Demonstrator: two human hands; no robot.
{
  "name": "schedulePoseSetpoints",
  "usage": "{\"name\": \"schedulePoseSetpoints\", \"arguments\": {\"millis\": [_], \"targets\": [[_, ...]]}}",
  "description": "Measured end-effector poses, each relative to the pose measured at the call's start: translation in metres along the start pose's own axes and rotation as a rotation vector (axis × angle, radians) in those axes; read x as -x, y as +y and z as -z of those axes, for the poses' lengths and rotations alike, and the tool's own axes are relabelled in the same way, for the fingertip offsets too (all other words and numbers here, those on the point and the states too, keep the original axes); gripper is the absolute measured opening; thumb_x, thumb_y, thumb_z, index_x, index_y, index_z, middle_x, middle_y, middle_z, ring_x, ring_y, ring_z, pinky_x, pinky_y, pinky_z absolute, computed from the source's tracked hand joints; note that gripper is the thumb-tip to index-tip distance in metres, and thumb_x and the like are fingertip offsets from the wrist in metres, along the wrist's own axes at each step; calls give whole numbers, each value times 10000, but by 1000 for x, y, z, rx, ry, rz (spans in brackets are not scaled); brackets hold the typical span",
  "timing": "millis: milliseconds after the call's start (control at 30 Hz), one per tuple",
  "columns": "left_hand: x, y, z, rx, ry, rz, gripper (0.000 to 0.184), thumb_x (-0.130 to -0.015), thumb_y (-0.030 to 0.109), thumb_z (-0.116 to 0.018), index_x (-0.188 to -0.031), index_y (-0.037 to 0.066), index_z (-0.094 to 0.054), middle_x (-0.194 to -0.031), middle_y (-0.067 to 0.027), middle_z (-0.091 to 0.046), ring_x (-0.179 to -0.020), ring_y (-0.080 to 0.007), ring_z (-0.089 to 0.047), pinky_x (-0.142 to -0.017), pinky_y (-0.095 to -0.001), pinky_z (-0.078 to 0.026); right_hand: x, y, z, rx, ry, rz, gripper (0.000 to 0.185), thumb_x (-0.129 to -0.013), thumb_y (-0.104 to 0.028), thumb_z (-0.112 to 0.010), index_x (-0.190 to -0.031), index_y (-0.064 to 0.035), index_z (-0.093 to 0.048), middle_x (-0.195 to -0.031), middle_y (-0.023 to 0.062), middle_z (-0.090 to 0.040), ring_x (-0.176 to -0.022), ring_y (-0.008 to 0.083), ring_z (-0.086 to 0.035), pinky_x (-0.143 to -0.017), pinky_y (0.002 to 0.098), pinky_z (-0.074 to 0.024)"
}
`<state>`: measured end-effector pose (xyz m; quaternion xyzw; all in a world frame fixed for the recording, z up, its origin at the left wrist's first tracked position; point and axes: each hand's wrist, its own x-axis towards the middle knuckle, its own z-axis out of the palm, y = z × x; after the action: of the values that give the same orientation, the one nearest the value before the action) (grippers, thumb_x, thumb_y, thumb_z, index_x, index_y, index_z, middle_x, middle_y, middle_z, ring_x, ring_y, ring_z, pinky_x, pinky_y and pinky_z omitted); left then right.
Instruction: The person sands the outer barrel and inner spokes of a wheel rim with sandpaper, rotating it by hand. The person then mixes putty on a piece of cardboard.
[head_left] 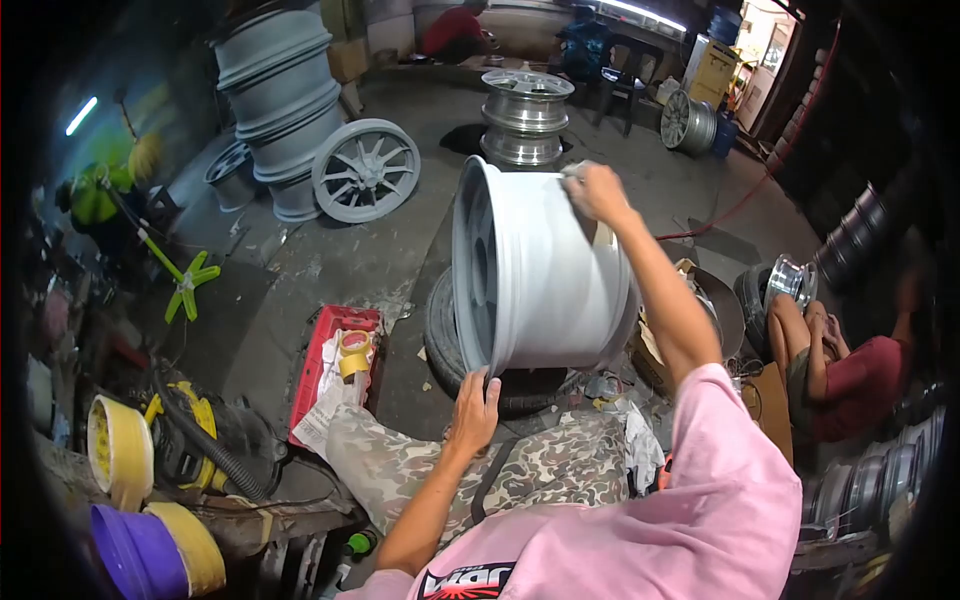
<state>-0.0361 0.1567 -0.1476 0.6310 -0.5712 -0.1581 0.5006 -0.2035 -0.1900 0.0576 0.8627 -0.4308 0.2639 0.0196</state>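
your right hand (600, 194) pinching a greyish pad (573, 173) atop that pale wheel (560, 272), left hand (474, 412) touching it down low, can't tell if gripping tbh

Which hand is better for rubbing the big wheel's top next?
Probably the right hand: it's on top of the wheel, apparently gripping something grey. The left hand is down by the rim.
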Motion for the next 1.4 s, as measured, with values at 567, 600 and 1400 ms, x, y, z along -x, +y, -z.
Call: {"name": "schedulePoseSetpoints", "arguments": {"millis": [567,600,1400], "targets": [[-2,-51,-45,40,79,-61,500,-1080,409,-370,-965,-55,-519,-927,-304,-524,-861,-548,-519,-749,-554,-425,117,10,11,75,290,88,360,-1018,-216,-507,-1287,-43,-673,-1301,143,-660,-1235,292,-601,-1184,552,-295],[-3,-56,-47,35,79,-61,488,-1085,389,-372,-969,-62,-520,-902,-304,-521,-835,-547,-512,-741,-555,-423,83,20,8,37,211,46,367,-1030,-256,-483,-1238,-40,-695,-1267,168,-670,-1200,318,-614,-1166,556,-315],[-168,59,17,143,61,122,783,-1062,600,-312,-790,-77,-596,-626,-251,-529,-611,-370,-520,-649,-494,-426,23,-54,-29,-175,28,-199,351,-1008,-266,-543,-1238,-49,-696,-1232,191,-670,-1142,387,-605,-1011,489,-432]]}}
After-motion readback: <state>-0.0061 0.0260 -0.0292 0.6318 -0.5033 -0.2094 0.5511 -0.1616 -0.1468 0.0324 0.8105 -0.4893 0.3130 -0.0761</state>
